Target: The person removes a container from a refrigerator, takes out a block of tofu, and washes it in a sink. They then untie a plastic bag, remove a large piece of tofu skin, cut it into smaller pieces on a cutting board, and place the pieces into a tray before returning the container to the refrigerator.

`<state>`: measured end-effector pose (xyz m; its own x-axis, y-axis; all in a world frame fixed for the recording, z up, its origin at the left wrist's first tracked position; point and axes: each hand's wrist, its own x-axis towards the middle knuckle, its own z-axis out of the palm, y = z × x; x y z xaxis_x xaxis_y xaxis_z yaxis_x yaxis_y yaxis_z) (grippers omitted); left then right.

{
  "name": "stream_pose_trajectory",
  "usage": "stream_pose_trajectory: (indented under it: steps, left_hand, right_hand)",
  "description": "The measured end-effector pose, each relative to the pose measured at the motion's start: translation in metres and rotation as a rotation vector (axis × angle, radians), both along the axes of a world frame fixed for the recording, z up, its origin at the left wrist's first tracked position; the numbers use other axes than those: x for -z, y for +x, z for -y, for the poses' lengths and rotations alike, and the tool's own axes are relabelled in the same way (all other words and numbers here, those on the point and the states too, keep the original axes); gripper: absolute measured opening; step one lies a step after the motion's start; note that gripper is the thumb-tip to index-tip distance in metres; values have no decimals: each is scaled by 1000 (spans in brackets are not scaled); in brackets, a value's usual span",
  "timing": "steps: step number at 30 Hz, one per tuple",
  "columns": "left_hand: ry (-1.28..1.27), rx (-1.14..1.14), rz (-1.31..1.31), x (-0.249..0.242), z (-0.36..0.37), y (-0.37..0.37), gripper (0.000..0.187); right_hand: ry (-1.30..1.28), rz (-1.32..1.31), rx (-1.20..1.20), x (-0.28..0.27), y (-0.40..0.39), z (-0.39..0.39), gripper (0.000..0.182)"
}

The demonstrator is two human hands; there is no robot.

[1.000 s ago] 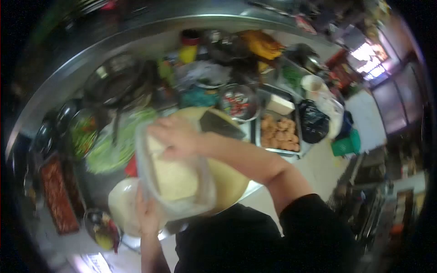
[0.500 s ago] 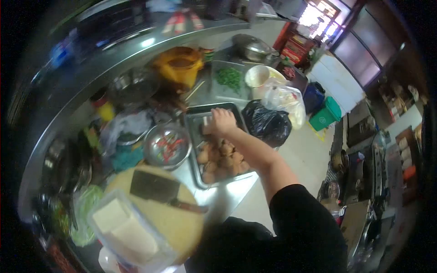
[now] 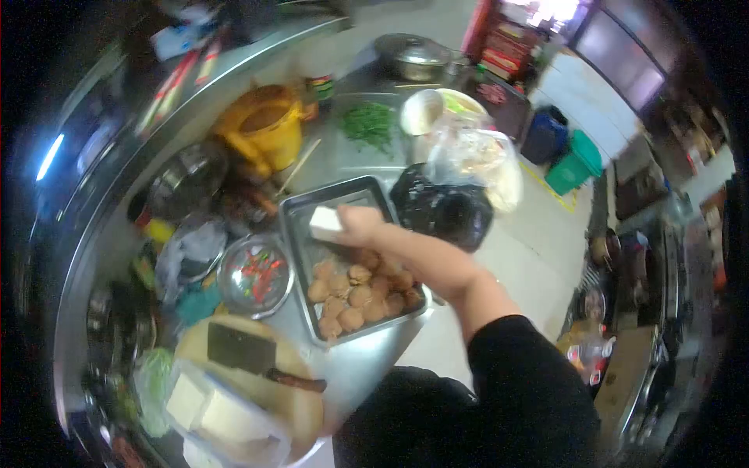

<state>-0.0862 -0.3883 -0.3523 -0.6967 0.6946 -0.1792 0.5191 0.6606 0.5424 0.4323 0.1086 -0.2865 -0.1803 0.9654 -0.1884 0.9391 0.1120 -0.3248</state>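
My right hand [image 3: 360, 226] is closed on a white block [image 3: 326, 222] over the upper part of a dark metal tray [image 3: 373, 184]. Several round brown pieces [image 3: 360, 296] lie in the tray below the hand. A metal bowl [image 3: 256, 276] with cut red and green pieces stands to the left of the tray. Nearer me, a cleaver [image 3: 242, 349] lies on a round cutting board [image 3: 300, 409], and a clear container [image 3: 261, 444] with white blocks [image 3: 226, 421] is at the board's lower left. My left hand is not in view.
A black plastic bag [image 3: 445, 214] sits right of the tray. Beyond it are chopped greens [image 3: 369, 126], a yellow bucket [image 3: 269, 129], a lidded pot [image 3: 417, 58] and a white tub [image 3: 422, 113]. A green bin [image 3: 573, 168] stands on the floor.
The camera view has shifted, moving the tray and hand leftward in the picture. More of the white block now shows beside my right hand, which still holds it over the tray.
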Motion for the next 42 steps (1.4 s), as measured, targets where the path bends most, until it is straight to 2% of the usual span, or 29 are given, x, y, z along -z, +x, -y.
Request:
stream_pose_trajectory:
  steps: [2,3,4,5,6,7,9,10,12,13,14,15,17,20,21,23,24,26,27,28,29,30,36,41,42]
  left_hand:
    - [413,-144,435,34,0,7,61]
    - [641,-234,609,21,-1,15,60]
    - [590,-197,637,-26,-29,49,58]
    - [599,-314,683,-35,-34,58,76]
    - [637,-316,654,-36,-31,64,71]
    - [677,-162,640,-38,-35,62,59]
    - [717,-369,755,-50,-40,69,66]
    - [744,-368,738,-42,-36,67,67]
    - [786,-316,782,-36,-33,62,67]
    - [811,-269,839,-39,-33,57,66]
    - [836,-220,893,-43,-33,52,65]
    - [795,-240,948,-50,-36,46,65]
    - [688,-265,1061,-73,-50,26,64]
    - [437,-292,1202,-92,-73,-5,61]
    - [354,-281,1263,-97,-78,-10,59]
    - [213,-234,1145,-103,-84,-14,50]
    - [145,-186,1089,-103,-92,-12,46]
    - [369,8,1174,-58,-98,-31,47]
    - [178,1,1217,-82,-99,-35,47]
    - [186,17,1230,-86,-100,-32,49]
    - [91,57,1286,-83,-104,-40,50]
    - [42,116,1234,-79,-108,-46,50]
    - [-104,75,1300,-60,-122,-71,40]
    - [22,-56,1496,-47,-49,-60,41]
    - [30,20,1478,-48,-29,-55,41]
  right_hand:
    - [-47,-151,-49,-12,-1,3,59]
    - [-31,-266,-137,-13,-7,0,68]
    - [-50,-449,-158,-24,-20,11,63]
    - [-94,-633,-263,-43,-43,25,57]
    - [-270,-806,-322,-68,-72,44,55]
    - [-449,-963,-358,-90,-102,63,53]
    - [-654,-1006,-511,-115,-164,109,53]
    - [-735,-1017,-569,-122,-193,131,53]
    - [-562,-854,-741,-110,-250,170,55]
    - [-250,-646,-885,-119,-276,193,51]
    - [7,-354,-929,-113,-297,214,44]
    - [255,-239,-970,-102,-315,237,37]
    - [599,-226,-964,-55,-346,260,37]
    - [722,-309,-984,-52,-342,297,37]
    - [687,-351,-981,-52,-334,303,38]
    - [618,-428,-946,-52,-308,315,39]
    - [598,-459,-848,-51,-297,324,38]
    - [612,-476,-607,-54,-264,341,38]
    - [624,-555,-508,-42,-246,353,36]
    - [546,-563,-416,-36,-229,369,36]
    - [533,-576,-373,-30,-211,386,37]
    - [510,-558,-274,-30,-198,405,35]
    - [352,-423,39,-2,-127,540,31]
    - [223,-363,275,41,-84,661,28]
    - [210,-358,304,45,-79,682,28]
